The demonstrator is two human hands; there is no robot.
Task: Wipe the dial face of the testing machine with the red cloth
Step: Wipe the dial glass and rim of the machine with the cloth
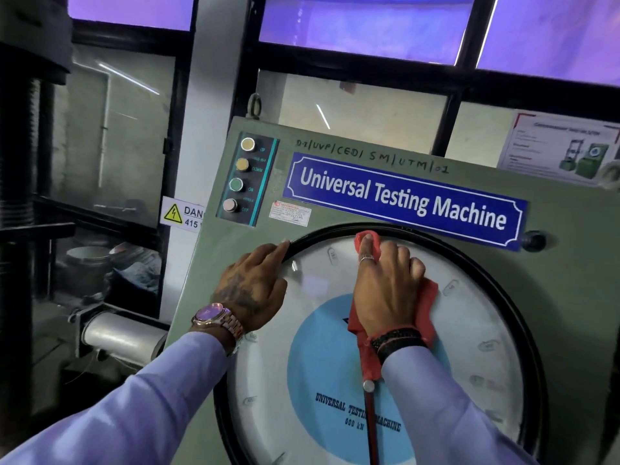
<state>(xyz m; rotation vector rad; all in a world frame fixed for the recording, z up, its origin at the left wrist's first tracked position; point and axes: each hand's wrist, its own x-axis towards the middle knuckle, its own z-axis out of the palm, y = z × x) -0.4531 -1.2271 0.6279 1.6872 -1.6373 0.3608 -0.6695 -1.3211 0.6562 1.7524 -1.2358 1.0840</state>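
Two hands are working on the dial face (469,347) of the testing machine (570,297), well apart from each other. I am seeing the right hand (385,290) lying palm-down on the upper middle of the glass, fingers spread flat and pinning the red cloth (426,307) against it; cloth is showing past the fingertips at the top, at the hand's right edge, and trailing down below the wrist toward the pointer hub (368,386). The left hand (251,290) is resting empty at the upper left, one finger reaching onto the black bezel (503,290), the rest laid loosely on the glass, apparently bracing.

Cloth is looking thin, limp and light; I am judging it will bunch and slide under the palm unless pressure stays spread, so a flat-palm hold over its middle suits better than a pinch at a corner. The hanging tail is sitting close to the hub and red pointer (371,427); I am assuming these are under the cover, though I cannot confirm that.

Dial cover is looking smooth, hard and slippery, likely glass or clear plastic, so I am favouring moderate, even force. Most of the lower and right face is lying outside the hand's present patch, so I am judging the wipe as far from finished. Green panel (214,270) is offering the left hand firm support
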